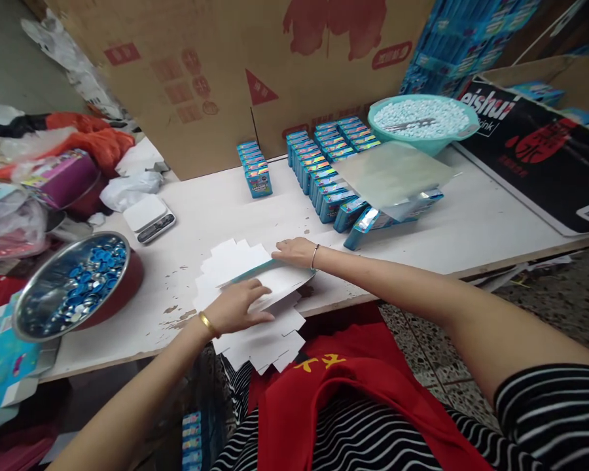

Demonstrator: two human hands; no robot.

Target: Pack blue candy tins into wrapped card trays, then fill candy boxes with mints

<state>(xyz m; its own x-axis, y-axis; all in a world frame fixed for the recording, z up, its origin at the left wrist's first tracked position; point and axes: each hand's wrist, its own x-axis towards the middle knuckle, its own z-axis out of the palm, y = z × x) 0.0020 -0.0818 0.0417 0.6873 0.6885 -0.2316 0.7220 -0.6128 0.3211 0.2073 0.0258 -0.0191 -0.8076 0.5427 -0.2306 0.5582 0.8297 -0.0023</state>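
Observation:
A fanned stack of flat white carton blanks [248, 307] lies at the near edge of the white table [471, 222]. My left hand [238, 307] rests flat on the stack, fingers stretched over the top blank. My right hand [297, 252] lies at the far edge of the stack, fingers extended on a blank whose blue printed side shows. Each wrist wears a bracelet.
Rows of small blue boxes [324, 167] stand at the table's back. A teal bowl of white pellets [422, 121], a clear bag [392, 173], a small scale [150, 217], a metal bowl of blue pieces [71, 284] and a big cardboard box [226, 72] surround them.

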